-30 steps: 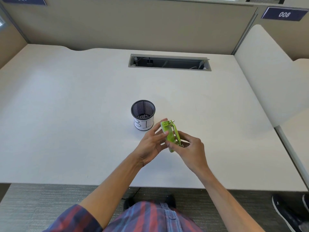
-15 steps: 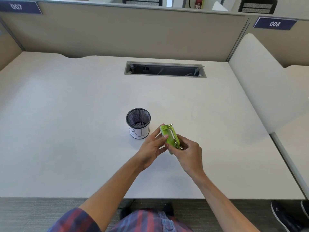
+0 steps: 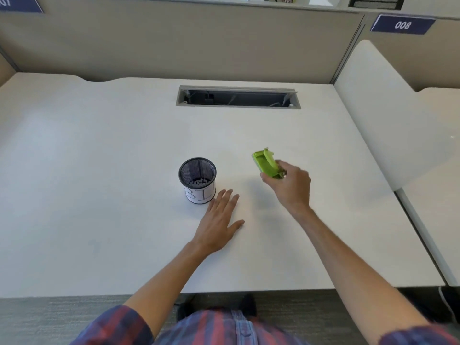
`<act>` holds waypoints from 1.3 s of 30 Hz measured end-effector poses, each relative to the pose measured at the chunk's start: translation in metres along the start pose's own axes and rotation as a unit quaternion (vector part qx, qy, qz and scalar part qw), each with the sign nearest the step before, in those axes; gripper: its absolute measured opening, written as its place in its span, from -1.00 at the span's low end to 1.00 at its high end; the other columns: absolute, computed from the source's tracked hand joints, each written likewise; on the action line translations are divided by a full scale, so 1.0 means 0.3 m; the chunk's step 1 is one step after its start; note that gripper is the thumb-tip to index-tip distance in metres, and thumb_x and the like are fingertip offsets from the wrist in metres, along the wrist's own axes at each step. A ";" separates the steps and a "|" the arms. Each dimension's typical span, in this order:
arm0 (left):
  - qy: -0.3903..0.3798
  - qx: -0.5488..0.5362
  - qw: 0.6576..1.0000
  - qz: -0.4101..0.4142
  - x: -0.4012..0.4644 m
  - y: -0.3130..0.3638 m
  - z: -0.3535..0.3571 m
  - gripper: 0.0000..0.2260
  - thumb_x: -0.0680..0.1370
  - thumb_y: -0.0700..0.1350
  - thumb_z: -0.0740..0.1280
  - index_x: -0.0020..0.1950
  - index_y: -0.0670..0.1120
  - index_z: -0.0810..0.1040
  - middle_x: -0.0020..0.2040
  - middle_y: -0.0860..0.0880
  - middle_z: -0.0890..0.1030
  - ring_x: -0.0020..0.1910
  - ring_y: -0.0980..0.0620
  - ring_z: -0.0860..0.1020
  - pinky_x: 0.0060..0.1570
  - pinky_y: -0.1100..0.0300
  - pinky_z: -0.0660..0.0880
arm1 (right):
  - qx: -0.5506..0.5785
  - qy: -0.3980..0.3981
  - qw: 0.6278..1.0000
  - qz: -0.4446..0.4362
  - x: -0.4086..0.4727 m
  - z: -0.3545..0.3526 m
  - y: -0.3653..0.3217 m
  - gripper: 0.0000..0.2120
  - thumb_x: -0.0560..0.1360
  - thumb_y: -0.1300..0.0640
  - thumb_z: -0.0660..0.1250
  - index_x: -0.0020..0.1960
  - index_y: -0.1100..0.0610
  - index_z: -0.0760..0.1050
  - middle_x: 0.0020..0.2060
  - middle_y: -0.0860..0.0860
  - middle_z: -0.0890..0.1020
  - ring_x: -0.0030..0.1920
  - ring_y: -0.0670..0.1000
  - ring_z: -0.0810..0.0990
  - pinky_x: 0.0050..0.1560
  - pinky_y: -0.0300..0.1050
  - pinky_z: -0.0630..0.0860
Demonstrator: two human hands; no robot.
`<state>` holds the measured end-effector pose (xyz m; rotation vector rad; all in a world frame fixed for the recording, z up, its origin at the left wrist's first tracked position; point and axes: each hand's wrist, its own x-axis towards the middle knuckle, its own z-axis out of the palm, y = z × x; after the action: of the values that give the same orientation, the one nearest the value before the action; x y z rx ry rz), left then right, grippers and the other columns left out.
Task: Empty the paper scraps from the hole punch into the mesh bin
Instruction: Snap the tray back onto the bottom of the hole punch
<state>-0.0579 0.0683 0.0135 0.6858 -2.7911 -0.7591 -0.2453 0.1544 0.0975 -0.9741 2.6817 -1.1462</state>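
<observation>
While your right hand (image 3: 290, 186) is raised above the desk (image 3: 99, 150), its grip is clamped on the near end of the green hole punch (image 3: 265, 163), and the far end of the punch sticks out past your fingers toward the partition. You hold the punch tilted, well to the right of the mesh bin (image 3: 198, 179) and clear of the desk surface. Whether its scrap tray is open or closed cannot be told from this angle.

Your left hand (image 3: 219, 224) lies flat on the desk, palm down, with its grip apart and holding nothing. Its fingertips (image 3: 225, 194) sit just beside the lower right of the bin; you cannot tell whether they touch it.

You can see the bin standing upright near the middle of the desk, between your two hands and a little further from you than the left one. It is black mesh with a white paper label (image 3: 200, 194) wrapped around its lower part, marked with dark handwritten strokes. Small pale paper scraps (image 3: 199, 181) lie in its bottom.

Beyond the bin, a long cable slot (image 3: 237, 97) is cut into the desk near the beige partition (image 3: 199, 46). A blue plate reading 008 (image 3: 402, 24) hangs at upper right. Your plaid sleeves and shirt show at the bottom edge.
</observation>
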 end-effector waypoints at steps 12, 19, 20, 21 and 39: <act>-0.008 0.068 0.998 -0.004 0.004 -0.041 0.043 -0.31 0.59 0.31 -0.06 0.59 -0.08 0.16 0.62 -0.07 0.11 0.60 -0.03 0.04 0.55 0.11 -0.11 | -0.044 0.007 0.996 0.080 0.257 0.033 0.060 -0.58 0.35 -0.07 0.48 0.04 0.19 0.53 -0.11 0.11 0.67 -0.07 0.20 0.59 -0.16 -0.10 0.34; 0.015 0.064 0.998 -0.004 0.003 -0.048 0.057 -0.38 0.61 0.26 0.04 0.58 -0.06 0.20 0.61 -0.03 0.13 0.59 -0.01 0.07 0.54 0.14 -0.11 | -0.065 0.000 0.992 0.106 0.373 0.052 0.116 -0.58 0.37 -0.05 0.46 0.07 0.20 0.50 -0.05 0.14 0.65 -0.02 0.21 0.58 -0.13 -0.10 0.34; 0.018 0.063 0.998 -0.003 0.004 -0.049 0.060 -0.38 0.61 0.25 0.05 0.57 -0.06 0.20 0.61 -0.03 0.14 0.59 -0.01 0.08 0.54 0.14 -0.10 | -0.073 -0.002 0.992 0.107 0.387 0.056 0.121 -0.58 0.37 -0.04 0.46 0.08 0.21 0.50 -0.04 0.15 0.64 -0.01 0.21 0.58 -0.13 -0.10 0.34; 0.020 0.062 0.998 -0.003 0.005 -0.050 0.061 -0.39 0.61 0.25 0.06 0.57 -0.06 0.21 0.61 -0.03 0.14 0.59 -0.01 0.08 0.54 0.13 -0.09 | -0.078 -0.004 0.991 0.109 0.400 0.059 0.124 -0.58 0.38 -0.03 0.46 0.09 0.21 0.50 -0.02 0.15 0.64 0.00 0.22 0.58 -0.12 -0.09 0.34; 0.030 0.055 0.998 -0.001 0.015 -0.061 0.071 -0.40 0.60 0.22 0.13 0.54 -0.09 0.29 0.59 -0.05 0.21 0.58 -0.03 0.14 0.54 0.04 0.03 | -0.192 -0.020 0.972 0.134 0.490 0.168 0.160 -0.54 0.38 -0.05 0.48 0.12 0.21 0.48 0.02 0.18 0.64 0.03 0.26 0.60 -0.09 -0.03 0.39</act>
<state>-0.0606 0.0614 -0.0141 0.7186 -2.7939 -0.5787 -0.3730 0.0630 0.0551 -0.6265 2.9459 -0.5630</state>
